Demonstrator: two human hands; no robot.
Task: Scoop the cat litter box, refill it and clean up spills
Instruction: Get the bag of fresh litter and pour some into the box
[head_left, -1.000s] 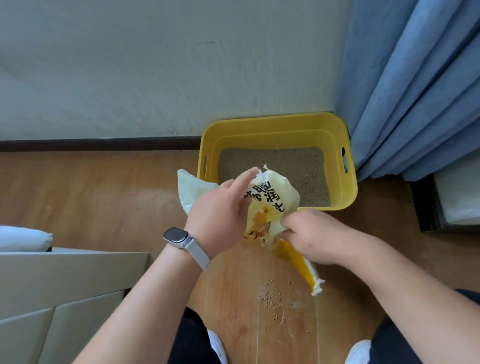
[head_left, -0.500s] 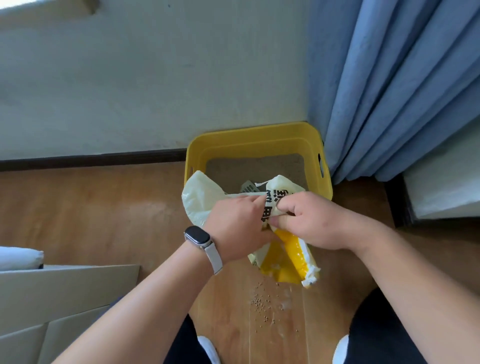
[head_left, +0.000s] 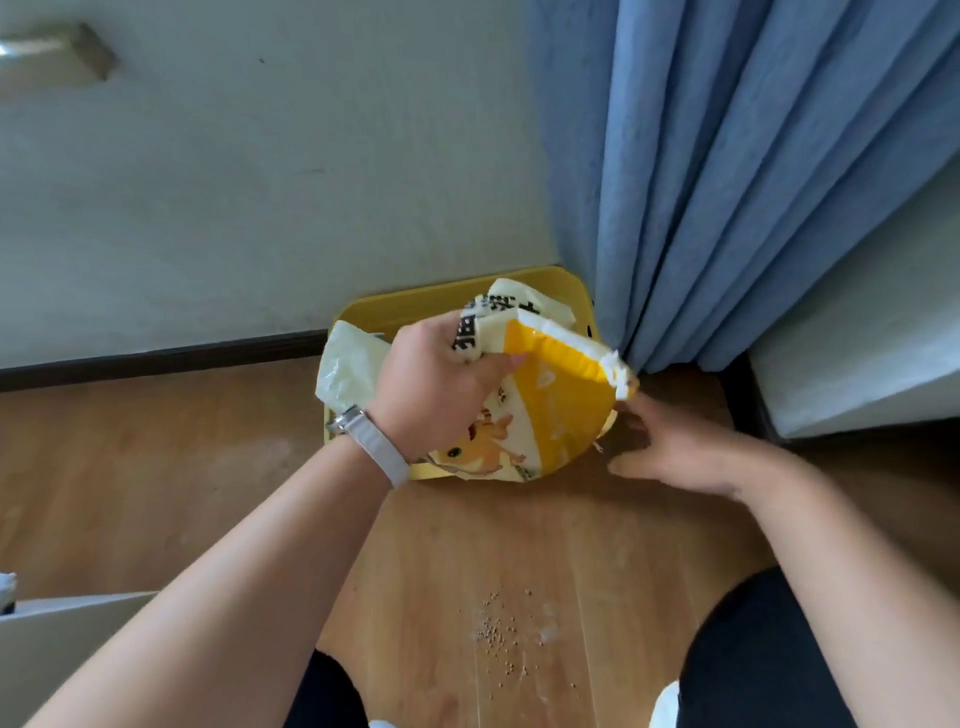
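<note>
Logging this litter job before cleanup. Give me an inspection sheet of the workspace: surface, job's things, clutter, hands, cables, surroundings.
Surface: wooden floor, spilled litter grains at the near side.
Job's things: litter bag held over the yellow litter box by the wall.
Clutter: nothing seen.
Hands: left hand grips the bag; right hand open beside it, contact unclear.
Cables: nothing seen.
Surroundings: wall, blue curtain, pale furniture at both edges.

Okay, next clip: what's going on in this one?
A person holds a crumpled white-and-yellow plastic litter bag over the yellow plastic litter box by the wall. The left hand grips the bag's upper part; the right hand is open beside its lower edge, contact unclear. Small spilled litter granules lie on the wooden floor nearer the person.
</note>
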